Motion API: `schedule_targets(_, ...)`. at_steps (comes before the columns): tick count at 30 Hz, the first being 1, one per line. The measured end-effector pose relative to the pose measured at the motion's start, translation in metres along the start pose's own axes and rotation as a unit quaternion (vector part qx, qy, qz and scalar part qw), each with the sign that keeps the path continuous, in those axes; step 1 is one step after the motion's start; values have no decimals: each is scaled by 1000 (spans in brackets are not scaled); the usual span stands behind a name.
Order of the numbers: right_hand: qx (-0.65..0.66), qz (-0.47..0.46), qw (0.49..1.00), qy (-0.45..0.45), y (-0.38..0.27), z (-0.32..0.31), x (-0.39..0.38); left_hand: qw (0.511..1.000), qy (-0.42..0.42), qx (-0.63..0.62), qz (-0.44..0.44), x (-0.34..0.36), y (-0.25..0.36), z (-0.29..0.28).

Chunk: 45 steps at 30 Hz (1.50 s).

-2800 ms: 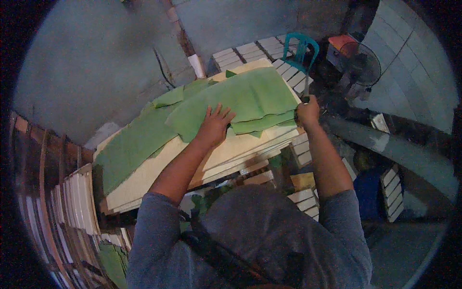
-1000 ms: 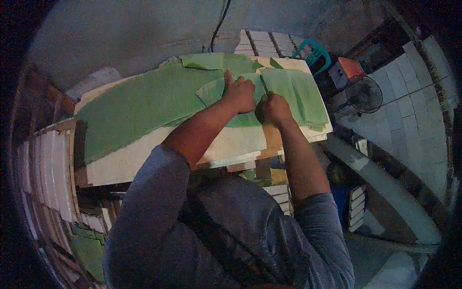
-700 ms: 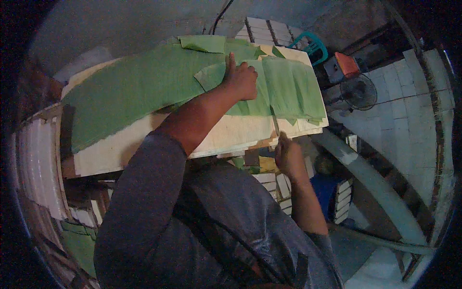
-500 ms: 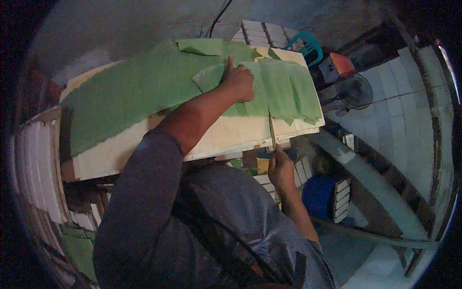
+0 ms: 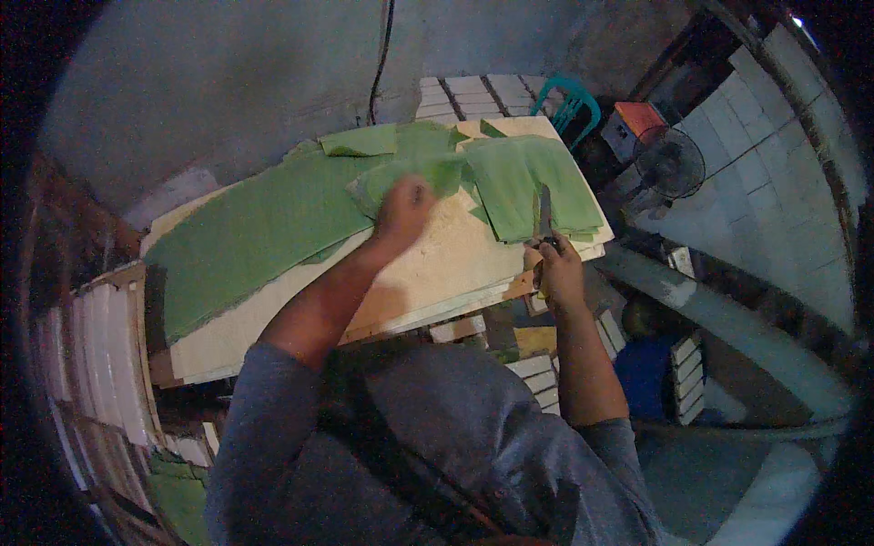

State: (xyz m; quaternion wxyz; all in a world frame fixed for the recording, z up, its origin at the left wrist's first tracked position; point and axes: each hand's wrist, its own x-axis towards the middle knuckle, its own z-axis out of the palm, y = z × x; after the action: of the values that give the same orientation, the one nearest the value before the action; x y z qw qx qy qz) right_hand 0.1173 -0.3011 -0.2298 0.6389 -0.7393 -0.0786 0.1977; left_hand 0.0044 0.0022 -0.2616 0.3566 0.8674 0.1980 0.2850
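Large green banana leaves [image 5: 264, 214] lie spread over a pale wooden board [image 5: 437, 241]. My left hand [image 5: 403, 214], a little blurred, is closed with its fingers curled at the edge of a loose strip of banana leaf [image 5: 442, 175]. What its fingertips pinch is partly hidden behind the hand. In my right hand [image 5: 555, 268] is a knife [image 5: 545, 211], gripped by the handle, its blade pointing away from me. The blade lies over the near edge of a squarish stack of cut leaf pieces [image 5: 519, 182] at the board's right end.
Beyond the board's far right corner are a teal plastic chair [image 5: 569, 105] and a fan [image 5: 669, 166]. A blue rounded container [image 5: 645, 375] stands below on the right. Pale slats [image 5: 86, 364] stand at the left. A dark cable [image 5: 381, 64] hangs down the wall.
My left hand has drawn back toward the left with a leaf strip, opening a gap beside the stack. The knife has moved up over the stack, and the whole view has shifted.
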Motion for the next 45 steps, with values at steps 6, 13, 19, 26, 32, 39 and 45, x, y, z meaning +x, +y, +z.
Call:
schedule_targets(6, 36, 13, 999, 2, 0, -20, 3, 952, 265, -148, -49, 38, -19, -61)
schedule_targets(13, 158, -86, 984, -6, -64, 2, 21, 985, -49, -28, 160, 20, 118, 75)
schedule_targets(19, -22, -189, 971, 147, 30, -70, 147, 952, -180, 131, 211, 4, 122, 157)
schedule_targets(26, -94, -122, 979, 130, 62, -105, 161, 953, -125, 214, 177, -13, 92, 109)
schedule_targets(32, -246, -189, 929, 200, 14, -136, 138, 952, -91, -72, -283, -8, 118, 100)
schedule_targets(39, -385, -114, 912, 82, 4, -142, 146, 823, -135, -219, -506, 47, 109, 143)
schedule_targets(45, -391, -95, 913, 59, -2, -131, 146, 863, -185, -227, -411, 68, 100, 167)
